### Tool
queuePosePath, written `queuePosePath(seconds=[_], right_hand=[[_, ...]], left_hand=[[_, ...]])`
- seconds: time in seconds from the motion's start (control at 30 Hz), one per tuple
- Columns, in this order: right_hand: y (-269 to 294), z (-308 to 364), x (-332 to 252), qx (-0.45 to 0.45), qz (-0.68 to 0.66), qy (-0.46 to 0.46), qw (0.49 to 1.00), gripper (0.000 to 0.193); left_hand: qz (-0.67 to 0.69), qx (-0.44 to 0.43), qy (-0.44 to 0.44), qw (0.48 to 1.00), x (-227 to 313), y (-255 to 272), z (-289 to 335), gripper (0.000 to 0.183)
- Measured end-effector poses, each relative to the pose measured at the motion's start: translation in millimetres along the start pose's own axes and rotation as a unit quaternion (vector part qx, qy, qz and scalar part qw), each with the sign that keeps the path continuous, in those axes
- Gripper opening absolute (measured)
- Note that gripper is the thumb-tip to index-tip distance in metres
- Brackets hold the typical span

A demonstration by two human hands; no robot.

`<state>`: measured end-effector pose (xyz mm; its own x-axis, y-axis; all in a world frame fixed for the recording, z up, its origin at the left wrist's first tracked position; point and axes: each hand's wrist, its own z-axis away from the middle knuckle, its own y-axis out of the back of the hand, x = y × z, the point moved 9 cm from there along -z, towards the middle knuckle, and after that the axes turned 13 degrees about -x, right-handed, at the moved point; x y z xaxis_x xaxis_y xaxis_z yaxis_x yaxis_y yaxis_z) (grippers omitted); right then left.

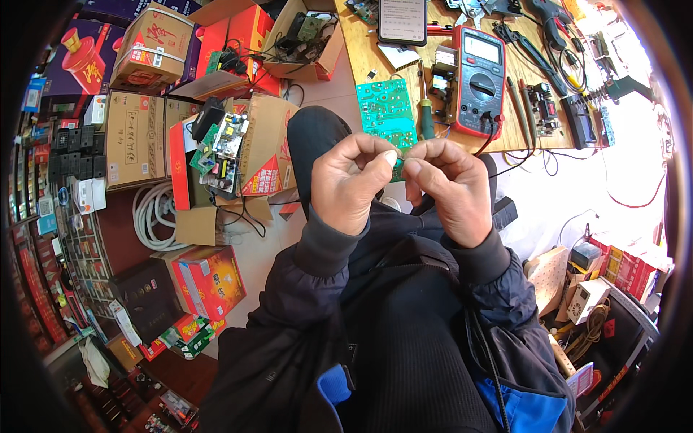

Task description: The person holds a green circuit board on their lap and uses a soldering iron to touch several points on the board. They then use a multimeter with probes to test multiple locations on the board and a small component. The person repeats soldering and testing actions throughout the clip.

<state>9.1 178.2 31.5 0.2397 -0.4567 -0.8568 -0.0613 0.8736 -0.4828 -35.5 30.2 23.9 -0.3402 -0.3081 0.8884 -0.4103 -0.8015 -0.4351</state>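
Note:
My left hand [354, 180] and my right hand [455, 189] meet above my lap, thumb and index finger of each pressed together. Their fingertips nearly touch; whatever they pinch is too small to make out. Just beyond them, a green circuit board [382, 105] lies at the near edge of the wooden workbench [355, 45], its lower end partly covered by my fingers. To the right of the board is a screwdriver [426, 119] with a dark green handle. Farther right lies a red and grey multimeter [479, 85], its leads plugged in at the near end.
A phone [403, 20] with a lit screen lies at the bench's far side. Pliers [530, 58] and test probes [520, 108] are right of the multimeter. On my left, open cardboard boxes [268, 148] hold circuit boards and cables, near a coiled white hose [153, 216].

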Motion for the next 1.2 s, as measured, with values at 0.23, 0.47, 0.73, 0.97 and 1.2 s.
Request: queuePosePath(seconds=[0.23,0.47,0.73,0.97,1.2], right_hand=[[-0.7,-2.0,1.1,-0.012,-0.002,0.006,1.0,0.011],[4.4,-1.5,7.2,0.018,-0.093,0.023,0.995,0.012],[-0.8,1.1,7.7,0.028,-0.019,0.036,0.999,0.01],[-3.4,6.9,-5.5,0.037,0.094,0.069,0.992,0.01],[-5.4,5.1,-17.5,-0.007,0.208,0.123,0.97,0.014]], left_hand=[[0.009,-0.014,0.043,0.999,-1.6,-3.3,-0.9,0.015],[0.053,-0.059,-0.008,0.997,5.6,-21.7,-1.7,0.015],[0.002,-0.018,0.003,1.0,2.7,-11.6,0.1,0.015],[0.075,-0.049,0.119,0.989,-16.7,2.4,-3.8,0.015],[0.139,-0.094,0.158,0.973,-21.7,-3.5,-5.0,0.015]])
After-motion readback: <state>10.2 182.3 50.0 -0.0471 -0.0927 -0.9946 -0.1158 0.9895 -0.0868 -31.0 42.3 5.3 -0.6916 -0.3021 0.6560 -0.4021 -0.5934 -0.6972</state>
